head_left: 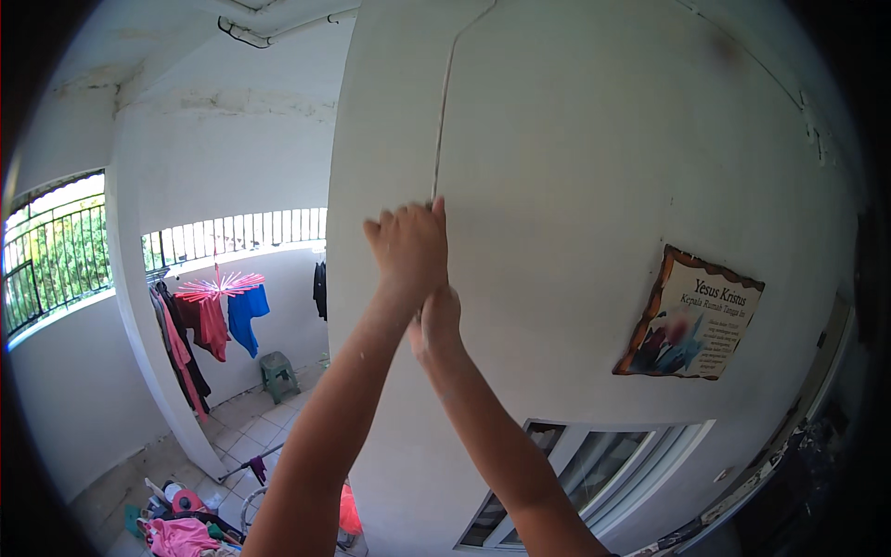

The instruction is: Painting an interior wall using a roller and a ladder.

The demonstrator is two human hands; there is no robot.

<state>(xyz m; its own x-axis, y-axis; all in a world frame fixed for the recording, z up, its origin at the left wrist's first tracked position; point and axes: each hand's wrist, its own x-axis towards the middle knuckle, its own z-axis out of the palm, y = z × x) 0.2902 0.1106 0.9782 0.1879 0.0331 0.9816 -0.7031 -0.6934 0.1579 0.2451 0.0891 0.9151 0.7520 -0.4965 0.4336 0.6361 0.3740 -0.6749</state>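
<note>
Pale strand (440,121), thin like a cord or a slim rod, runs down in front of a plain white wall (566,186), bending near its top, where it leaves view at the upper edge. Its lower visible part meets the top of the person's raised left hand (408,246), entering just beside the upright thumb, between it and the curled fingers. Those fingers are clamped on the strand, the back of the hand facing the viewer. Directly beneath, overlapping the left wrist, is the right hand (438,325); its fingers look bent, but they are partly hidden, so I cannot tell whether they grip the strand too. Both bare forearms reach up from the lower edge.

To the right, a decorated plaque (690,314) with a brown, ragged border hangs on the wall, above a white-framed window (585,478). To the left is a tiled balcony with a dark railing (56,243), a round pink hanger (220,286), a blue garment (247,320) and a dark red one (212,332), a green stool (278,374) and, at lower left, a heap of clothes (184,537)
</note>
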